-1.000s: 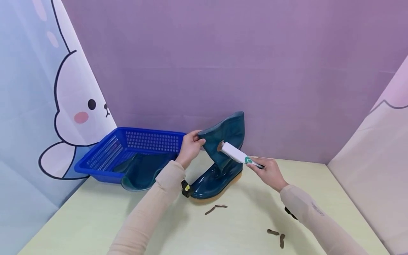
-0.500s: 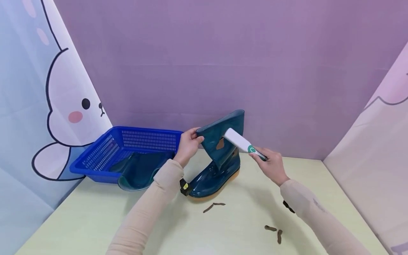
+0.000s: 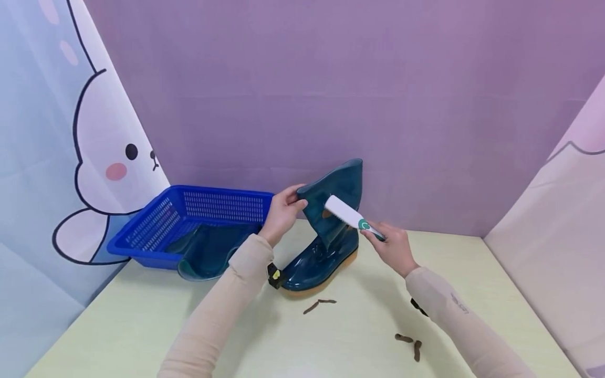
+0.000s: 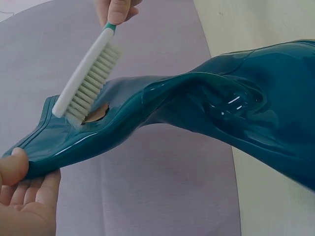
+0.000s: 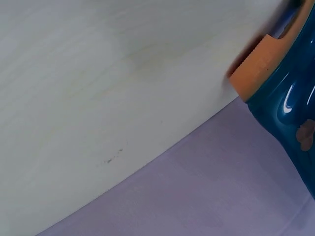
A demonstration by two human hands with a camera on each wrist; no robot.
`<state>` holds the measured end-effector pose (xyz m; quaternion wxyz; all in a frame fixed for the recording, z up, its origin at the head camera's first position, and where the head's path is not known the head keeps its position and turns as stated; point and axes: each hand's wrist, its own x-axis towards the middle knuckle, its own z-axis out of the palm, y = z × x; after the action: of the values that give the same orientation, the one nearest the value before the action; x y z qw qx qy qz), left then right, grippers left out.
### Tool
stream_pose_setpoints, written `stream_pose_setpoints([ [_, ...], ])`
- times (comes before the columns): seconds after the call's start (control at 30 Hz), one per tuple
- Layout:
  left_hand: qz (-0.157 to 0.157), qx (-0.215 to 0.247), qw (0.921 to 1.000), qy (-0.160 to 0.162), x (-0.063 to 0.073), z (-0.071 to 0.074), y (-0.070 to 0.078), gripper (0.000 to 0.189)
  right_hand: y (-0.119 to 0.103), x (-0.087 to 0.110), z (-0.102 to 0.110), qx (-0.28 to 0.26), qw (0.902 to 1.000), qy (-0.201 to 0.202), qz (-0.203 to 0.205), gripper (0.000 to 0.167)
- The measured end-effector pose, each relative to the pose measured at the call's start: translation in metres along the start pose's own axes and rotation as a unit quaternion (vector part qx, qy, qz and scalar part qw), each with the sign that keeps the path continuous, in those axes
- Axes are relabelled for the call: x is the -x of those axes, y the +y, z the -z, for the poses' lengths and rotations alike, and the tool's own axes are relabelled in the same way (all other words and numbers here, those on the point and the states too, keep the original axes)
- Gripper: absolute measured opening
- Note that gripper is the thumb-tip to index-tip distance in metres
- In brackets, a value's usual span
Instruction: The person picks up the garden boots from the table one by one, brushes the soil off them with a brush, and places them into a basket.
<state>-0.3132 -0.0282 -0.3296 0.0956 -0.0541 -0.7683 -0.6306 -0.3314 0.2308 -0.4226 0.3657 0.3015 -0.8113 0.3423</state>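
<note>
A dark teal rubber boot [image 3: 314, 268] with an orange-tan sole stands on the table, its shaft bent over to the left. My left hand [image 3: 283, 212] pinches the shaft's top rim between thumb and fingers. My right hand [image 3: 393, 248] grips the green handle of a white scrubbing brush [image 3: 347, 212]. In the left wrist view the brush's pale bristles [image 4: 93, 81] touch the shaft beside a brown patch [image 4: 97, 113]. Another brown patch [image 5: 306, 135] shows near the heel in the right wrist view, where the right hand is out of sight.
To the left stands a blue plastic basket [image 3: 227, 207]. A second teal boot [image 3: 215, 252] lies in it, its shaft hanging over the front rim. Brown strips [image 3: 312, 307] and more brown pieces [image 3: 417, 350] lie on the table [image 3: 359, 336]. A purple cloth wall [image 3: 425, 131] rises behind.
The brush has moved up the shaft off the brown patch, then back down and left, now partly covering that patch. The left hand keeps hold of the rim.
</note>
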Motion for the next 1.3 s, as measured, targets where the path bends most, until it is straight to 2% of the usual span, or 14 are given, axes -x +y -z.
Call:
stream_pose_setpoints([
  [0.23,-0.012,0.004,0.9998,-0.016,0.002,-0.002,0.004,0.042,0.006,0.004,0.002,-0.005,0.9999,0.011,0.005,0.027],
  [0.5,-0.05,-0.024,0.9984,0.012,0.004,-0.005,0.004,0.035,0.009,0.008,0.003,0.01,0.9998,-0.015,-0.011,0.028],
  [0.63,-0.043,-0.041,0.9979,0.024,0.002,-0.004,0.003,0.03,0.01,0.012,0.003,0.009,0.9992,-0.036,-0.018,0.03],
  [0.87,-0.033,-0.045,0.9983,0.019,0.001,-0.003,0.002,0.029,0.013,0.016,0.01,0.007,0.9972,-0.068,-0.031,0.032],
  [0.97,-0.031,-0.046,0.9982,0.021,0.001,-0.002,0.002,0.028,0.015,0.012,0.014,-0.007,0.9984,-0.051,-0.025,0.03],
  [1.17,-0.036,-0.051,0.998,0.012,0.002,-0.002,0.001,0.027,0.012,-0.002,0.019,-0.046,0.9986,0.023,-0.013,0.025],
  [1.3,-0.041,-0.052,0.9978,0.011,0.003,-0.003,-0.001,0.027,0.011,-0.005,0.012,-0.05,0.998,0.039,-0.01,0.025],
])
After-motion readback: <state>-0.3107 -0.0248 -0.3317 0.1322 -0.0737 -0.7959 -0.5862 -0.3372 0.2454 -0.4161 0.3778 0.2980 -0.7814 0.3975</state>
